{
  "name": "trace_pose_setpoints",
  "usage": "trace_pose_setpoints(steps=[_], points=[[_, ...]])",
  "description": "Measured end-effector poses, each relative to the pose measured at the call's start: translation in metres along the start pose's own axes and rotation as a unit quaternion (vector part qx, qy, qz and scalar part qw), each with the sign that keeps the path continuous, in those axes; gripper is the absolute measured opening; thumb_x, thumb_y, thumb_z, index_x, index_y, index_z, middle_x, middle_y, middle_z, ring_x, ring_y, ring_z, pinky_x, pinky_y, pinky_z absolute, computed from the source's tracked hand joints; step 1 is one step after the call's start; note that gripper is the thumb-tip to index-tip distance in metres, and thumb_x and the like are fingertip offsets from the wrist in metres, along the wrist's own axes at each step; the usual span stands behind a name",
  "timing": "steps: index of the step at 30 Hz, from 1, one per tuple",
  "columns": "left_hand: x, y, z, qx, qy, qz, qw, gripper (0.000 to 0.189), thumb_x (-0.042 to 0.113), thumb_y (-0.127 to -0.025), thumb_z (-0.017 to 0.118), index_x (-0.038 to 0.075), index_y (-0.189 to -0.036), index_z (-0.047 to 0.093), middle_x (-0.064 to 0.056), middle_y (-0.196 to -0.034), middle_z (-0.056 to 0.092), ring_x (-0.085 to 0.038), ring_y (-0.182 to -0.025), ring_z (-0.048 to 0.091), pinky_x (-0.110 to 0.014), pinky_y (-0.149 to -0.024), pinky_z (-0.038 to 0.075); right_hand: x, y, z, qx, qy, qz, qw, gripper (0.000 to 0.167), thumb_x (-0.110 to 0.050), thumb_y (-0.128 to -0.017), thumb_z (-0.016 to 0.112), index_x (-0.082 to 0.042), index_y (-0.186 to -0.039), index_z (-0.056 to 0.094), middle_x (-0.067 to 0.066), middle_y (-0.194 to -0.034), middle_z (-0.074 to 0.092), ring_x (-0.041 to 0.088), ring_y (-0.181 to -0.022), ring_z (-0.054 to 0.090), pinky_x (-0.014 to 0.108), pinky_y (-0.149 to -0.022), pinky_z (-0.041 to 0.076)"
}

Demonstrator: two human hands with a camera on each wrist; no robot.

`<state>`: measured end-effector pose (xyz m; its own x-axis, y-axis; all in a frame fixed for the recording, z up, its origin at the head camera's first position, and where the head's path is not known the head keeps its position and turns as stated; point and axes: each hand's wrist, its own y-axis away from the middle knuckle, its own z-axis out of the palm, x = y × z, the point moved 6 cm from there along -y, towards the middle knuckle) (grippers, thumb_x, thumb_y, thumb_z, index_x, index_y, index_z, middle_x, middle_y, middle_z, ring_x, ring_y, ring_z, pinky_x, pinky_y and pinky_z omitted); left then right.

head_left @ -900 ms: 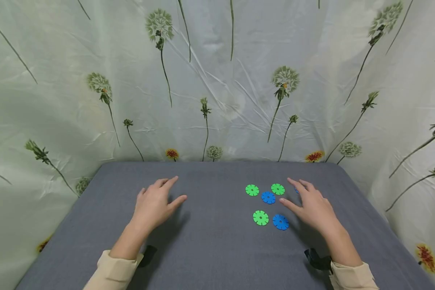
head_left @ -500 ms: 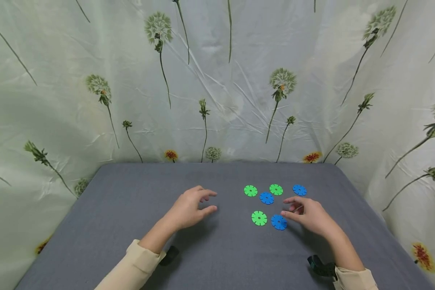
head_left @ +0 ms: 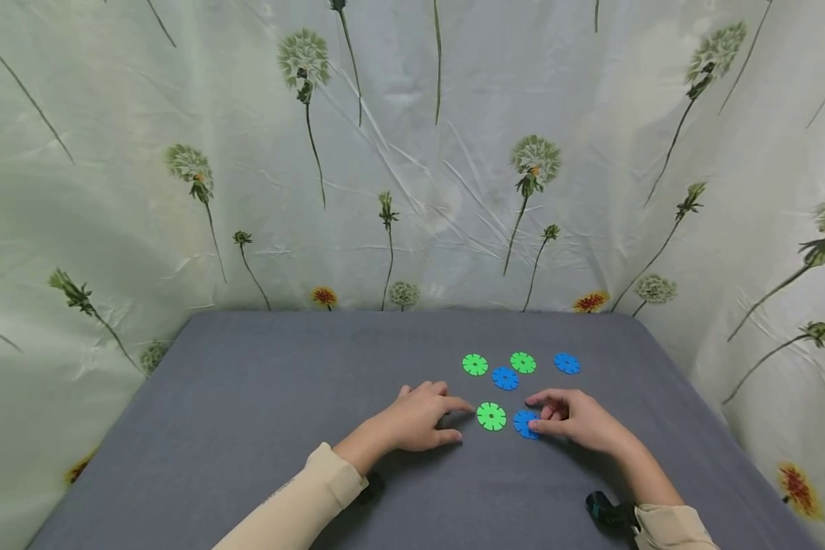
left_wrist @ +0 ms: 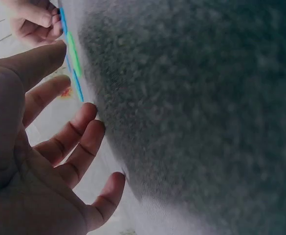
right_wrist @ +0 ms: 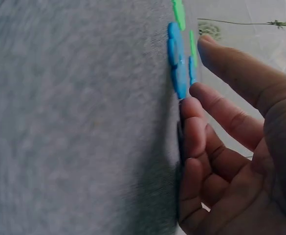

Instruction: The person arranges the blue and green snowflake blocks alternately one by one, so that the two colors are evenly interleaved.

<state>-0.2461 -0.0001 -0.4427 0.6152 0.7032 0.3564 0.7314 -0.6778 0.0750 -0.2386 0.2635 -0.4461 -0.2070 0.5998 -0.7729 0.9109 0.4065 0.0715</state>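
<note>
Notched plastic discs, green and blue, lie flat on a grey cloth. My left hand (head_left: 419, 418) is low over the cloth, index fingertip just left of the near green disc (head_left: 491, 417). In the left wrist view the fingers of the left hand (left_wrist: 40, 142) are spread and hold nothing. My right hand (head_left: 584, 420) reaches in from the right, its thumb overlapping the near blue disc (head_left: 524, 424) in the head view. From the right wrist, the right hand's thumb and index finger stand apart beside that blue disc (right_wrist: 177, 61), with the other fingers bent against the cloth.
Farther back lie two green discs, left (head_left: 475, 365) and right (head_left: 523, 363), a blue disc (head_left: 505, 378) just in front of them, and another blue disc (head_left: 567, 363) at the right. A flowered curtain (head_left: 412, 153) hangs behind the grey table (head_left: 282, 359).
My left hand has moved right and nearer, to beside the near green disc. The right hand has come down toward the near blue disc, uncovering the far right blue one.
</note>
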Motion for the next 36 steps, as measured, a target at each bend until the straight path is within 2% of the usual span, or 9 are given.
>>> trace_pose_setpoints(steps=[8, 13, 17, 22, 27, 31, 33, 36], points=[[0.006, -0.003, 0.009, -0.030, -0.043, 0.004, 0.9986, 0.050, 0.049, -0.105, 0.067, 0.054, -0.153, 0.054, 0.005, -0.121, 0.054, -0.009, -0.095, 0.039, -0.037, -0.081, 0.027, 0.005, -0.002, 0.000, -0.015, -0.009, -0.010, 0.9998, 0.043, -0.017, -0.094, 0.085, 0.005, -0.129, 0.072, 0.002, -0.091, 0.063, 0.003, -0.075, 0.053, 0.022, -0.067, 0.046], [0.007, -0.002, 0.011, -0.034, -0.053, 0.001, 0.9980, 0.050, 0.050, -0.105, 0.068, 0.055, -0.152, 0.055, 0.007, -0.118, 0.051, -0.010, -0.095, 0.037, -0.037, -0.081, 0.025, 0.006, -0.003, 0.001, -0.031, -0.030, -0.007, 0.9990, 0.044, -0.015, -0.094, 0.085, 0.006, -0.130, 0.071, 0.004, -0.094, 0.062, 0.004, -0.076, 0.052, 0.022, -0.069, 0.046], [0.006, 0.000, 0.009, -0.029, -0.043, 0.002, 0.9986, 0.047, 0.048, -0.104, 0.069, 0.053, -0.150, 0.059, 0.008, -0.117, 0.051, -0.009, -0.095, 0.037, -0.038, -0.081, 0.026, 0.008, -0.003, 0.000, -0.044, -0.052, 0.000, 0.9977, 0.045, -0.012, -0.094, 0.084, 0.008, -0.132, 0.070, 0.006, -0.096, 0.062, 0.005, -0.078, 0.052, 0.022, -0.070, 0.046], [0.000, 0.008, 0.006, -0.017, 0.001, 0.001, 0.9998, 0.037, 0.045, -0.102, 0.073, 0.047, -0.139, 0.070, 0.007, -0.120, 0.056, -0.008, -0.099, 0.043, -0.037, -0.084, 0.029, 0.008, -0.002, 0.000, -0.049, -0.061, 0.001, 0.9970, 0.045, -0.011, -0.093, 0.084, 0.007, -0.132, 0.069, 0.007, -0.097, 0.061, 0.006, -0.079, 0.052, 0.022, -0.070, 0.045], [-0.006, 0.014, 0.000, 0.006, 0.030, 0.009, 0.9995, 0.027, 0.040, -0.101, 0.076, 0.039, -0.127, 0.079, 0.008, -0.118, 0.060, -0.007, -0.101, 0.049, -0.037, -0.086, 0.033, 0.008, -0.003, 0.001, -0.044, -0.054, -0.008, 0.9975, 0.042, -0.011, -0.094, 0.084, 0.006, -0.130, 0.071, 0.006, -0.097, 0.061, 0.006, -0.080, 0.052, 0.023, -0.071, 0.045], [-0.008, 0.014, -0.004, 0.030, 0.037, 0.017, 0.9987, 0.018, 0.037, -0.098, 0.080, 0.034, -0.116, 0.083, 0.008, -0.114, 0.063, -0.009, -0.102, 0.055, -0.037, -0.086, 0.037, 0.009, -0.003, 0.000, -0.035, -0.040, -0.004, 0.9986, 0.040, -0.014, -0.093, 0.085, 0.002, -0.127, 0.073, 0.005, -0.096, 0.060, 0.005, -0.081, 0.053, 0.022, -0.072, 0.046], [-0.008, 0.012, -0.005, 0.036, 0.037, 0.015, 0.9985, 0.020, 0.037, -0.097, 0.082, 0.033, -0.116, 0.082, 0.008, -0.114, 0.064, -0.010, -0.103, 0.056, -0.037, -0.085, 0.039, 0.009, -0.003, 0.000, -0.032, -0.036, 0.000, 0.9989, 0.039, -0.015, -0.093, 0.086, 0.001, -0.126, 0.073, 0.005, -0.096, 0.060, 0.005, -0.081, 0.053, 0.022, -0.073, 0.047], [-0.008, 0.005, -0.004, 0.034, 0.039, 0.006, 0.9986, 0.030, 0.039, -0.095, 0.084, 0.033, -0.125, 0.079, 0.007, -0.116, 0.065, -0.009, -0.103, 0.056, -0.036, -0.084, 0.038, 0.010, -0.002, -0.001, -0.028, -0.034, 0.002, 0.9990, 0.038, -0.015, -0.092, 0.086, 0.000, -0.125, 0.073, 0.005, -0.096, 0.059, 0.005, -0.081, 0.053, 0.022, -0.074, 0.047]])
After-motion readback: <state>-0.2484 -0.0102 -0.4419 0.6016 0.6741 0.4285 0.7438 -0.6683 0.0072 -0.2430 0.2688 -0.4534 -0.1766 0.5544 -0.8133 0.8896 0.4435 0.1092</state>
